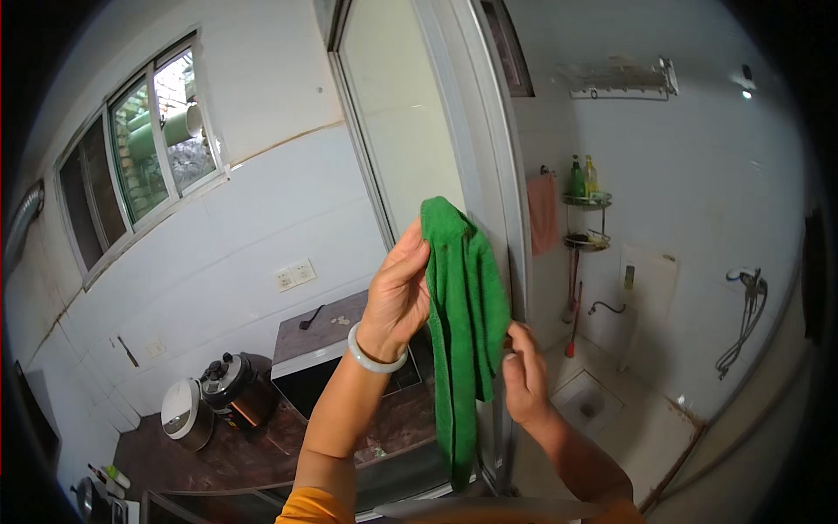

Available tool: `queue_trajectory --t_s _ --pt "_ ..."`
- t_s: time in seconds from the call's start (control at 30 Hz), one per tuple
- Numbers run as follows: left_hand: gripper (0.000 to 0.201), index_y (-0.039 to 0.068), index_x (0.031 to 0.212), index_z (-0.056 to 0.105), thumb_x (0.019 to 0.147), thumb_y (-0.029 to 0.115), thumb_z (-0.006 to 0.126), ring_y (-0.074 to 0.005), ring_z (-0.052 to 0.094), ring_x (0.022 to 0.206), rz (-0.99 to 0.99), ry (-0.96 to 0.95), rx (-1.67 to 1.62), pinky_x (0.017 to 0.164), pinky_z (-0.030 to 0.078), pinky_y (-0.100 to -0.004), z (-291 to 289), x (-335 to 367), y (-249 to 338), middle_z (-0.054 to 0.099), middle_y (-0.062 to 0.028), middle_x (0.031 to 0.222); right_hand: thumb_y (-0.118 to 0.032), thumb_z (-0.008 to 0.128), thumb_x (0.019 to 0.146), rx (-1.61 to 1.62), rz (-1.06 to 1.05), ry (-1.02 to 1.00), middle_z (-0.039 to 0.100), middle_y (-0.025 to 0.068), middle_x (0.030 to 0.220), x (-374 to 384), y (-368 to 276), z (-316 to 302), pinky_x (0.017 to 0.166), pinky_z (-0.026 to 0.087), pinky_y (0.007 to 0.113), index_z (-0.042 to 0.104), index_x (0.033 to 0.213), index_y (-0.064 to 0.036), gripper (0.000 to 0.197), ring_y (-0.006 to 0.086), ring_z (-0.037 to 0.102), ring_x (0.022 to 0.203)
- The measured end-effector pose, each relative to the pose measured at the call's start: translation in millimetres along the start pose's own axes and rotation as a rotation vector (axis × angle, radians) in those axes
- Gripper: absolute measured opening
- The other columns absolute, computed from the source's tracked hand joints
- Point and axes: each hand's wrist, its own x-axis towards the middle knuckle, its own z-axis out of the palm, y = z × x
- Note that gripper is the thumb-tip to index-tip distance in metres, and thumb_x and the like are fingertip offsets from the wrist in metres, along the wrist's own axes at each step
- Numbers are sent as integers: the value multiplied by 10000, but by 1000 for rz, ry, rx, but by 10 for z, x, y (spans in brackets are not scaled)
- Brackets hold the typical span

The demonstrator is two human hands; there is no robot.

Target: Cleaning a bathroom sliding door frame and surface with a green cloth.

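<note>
A green cloth (463, 323) hangs lengthwise in front of a sliding glass door (410, 131). My left hand (397, 293) is raised and pinches the cloth's top end; a pale bangle sits on that wrist. My right hand (524, 371) grips the cloth's right edge lower down, near the door frame (489, 148). The cloth's lower end dangles free below both hands.
A dark counter (236, 458) at lower left carries a microwave (336, 358) and two rice cookers (214, 402). A window (140, 148) is at upper left. Beyond the door is a bathroom with a pink towel (543, 212), a corner shelf of bottles (587, 201) and a floor toilet (589, 403).
</note>
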Motion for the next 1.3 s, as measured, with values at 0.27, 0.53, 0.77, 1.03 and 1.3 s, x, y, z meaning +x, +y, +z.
queue_trajectory --t_s 0.27,0.53,0.77,1.03,1.3 --pt "641 97 1574 203 1011 98 510 -297 523 1313 -145 23 53 1086 473 -470 117 -197 74 515 -158 1414 -261 556 1038 654 711 -22 639 -10 1042 -85 -149 -38 853 456 275 626 1210 -19 305 104 576 918" --pt "552 56 1538 315 1018 67 500 -158 666 1009 -220 202 271 874 574 -321 20 -408 95 671 -60 1109 -388 417 1064 842 771 130 574 91 1336 95 -370 -351 1019 461 369 503 1388 -18 499 213 570 1194" --pt "512 3 1505 350 1006 25 457 -171 667 1018 -135 122 105 862 569 -317 -157 -752 33 673 -105 1192 -327 409 1074 936 708 116 577 96 1325 250 -496 -335 1017 454 357 500 1375 -5 450 190 567 1193" --pt "383 24 1356 542 1015 195 570 -177 657 1056 -493 198 258 952 537 -343 -382 -1704 -1455 640 -79 1272 -200 536 1032 1038 714 -41 637 41 1217 450 -422 31 948 486 294 536 1348 -39 355 120 606 1089" --pt "499 45 1508 375 1059 242 469 -222 534 1283 -311 153 -137 1080 448 -356 -233 -1650 -1160 475 -120 1487 -145 608 984 657 568 -173 649 21 1131 761 -54 65 876 492 277 558 1317 -26 357 96 606 1009"
